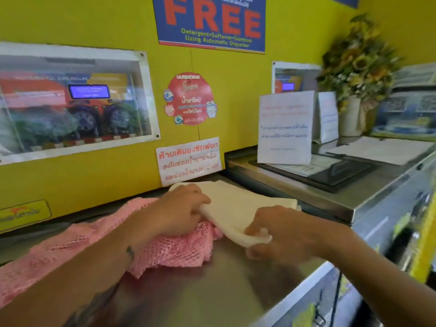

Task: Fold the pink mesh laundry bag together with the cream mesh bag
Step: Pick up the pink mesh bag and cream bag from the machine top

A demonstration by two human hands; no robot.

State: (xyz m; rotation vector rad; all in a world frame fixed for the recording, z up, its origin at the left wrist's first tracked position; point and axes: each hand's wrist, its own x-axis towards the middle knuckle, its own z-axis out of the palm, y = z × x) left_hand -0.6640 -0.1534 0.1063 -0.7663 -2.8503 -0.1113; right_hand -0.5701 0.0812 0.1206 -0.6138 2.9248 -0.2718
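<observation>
My 2 hands meet at the centre of the frame over a steel worktop. My left hand grips the left edge of the folded cream bag, fingers curled over it, and rests on the pink bag. My right hand pinches the cream bag's near corner between thumb and fingers. The cream bag lies partly on top of the pink bag, which spreads crumpled toward the lower left of the frame. Behind, a yellow wall carries a blue sign at the top centre.
</observation>
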